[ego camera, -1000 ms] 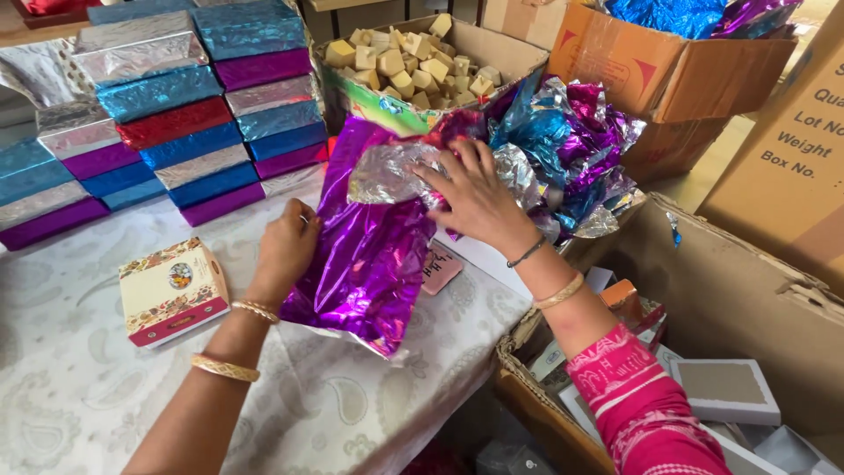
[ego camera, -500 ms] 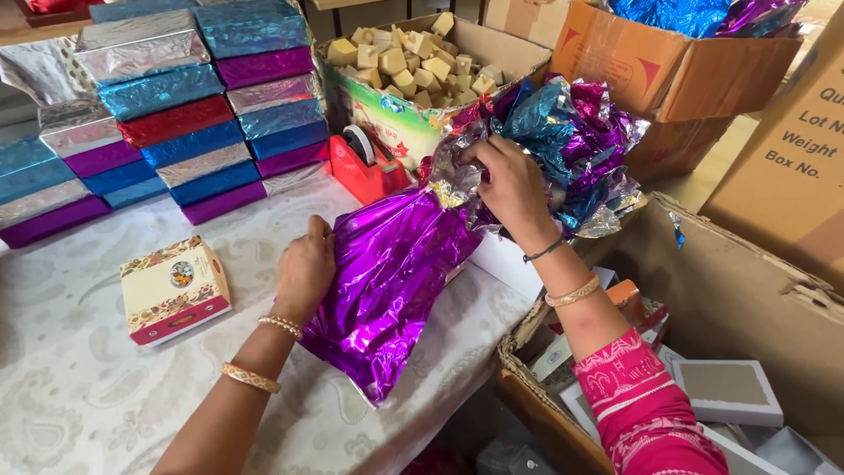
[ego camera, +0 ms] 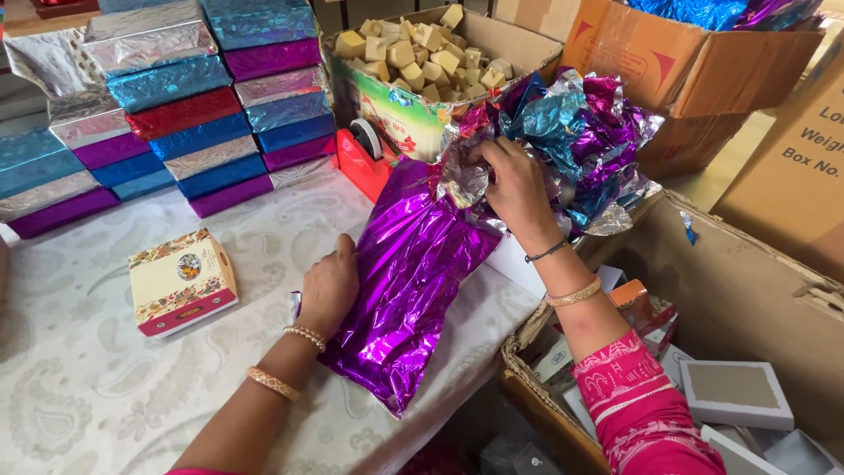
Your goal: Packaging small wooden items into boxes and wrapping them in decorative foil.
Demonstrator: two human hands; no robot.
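Observation:
A shiny purple foil sheet (ego camera: 406, 281) lies on the white patterned tablecloth (ego camera: 97, 396), reaching over the table's right edge. My left hand (ego camera: 330, 288) presses flat on the sheet's left edge. At the sheet's far end my right hand (ego camera: 514, 185) grips its top, among a crumpled heap of blue, purple and silver foil (ego camera: 585, 132). A small printed box (ego camera: 182, 281) with a red base rests on the cloth, left of my left hand.
Foil-wrapped boxes (ego camera: 193, 114) are stacked at the back left. A red tape dispenser (ego camera: 362, 158) stands beside an open carton of pale cubes (ego camera: 422, 53). Cardboard cartons (ego camera: 694, 79) stand at the right, and a lower one (ego camera: 747, 290) holds flat boxes.
The purple sheet has been drawn down and to the right and now lies flatter on the table. My right hand moved right into the foil heap. The tape dispenser has come into view.

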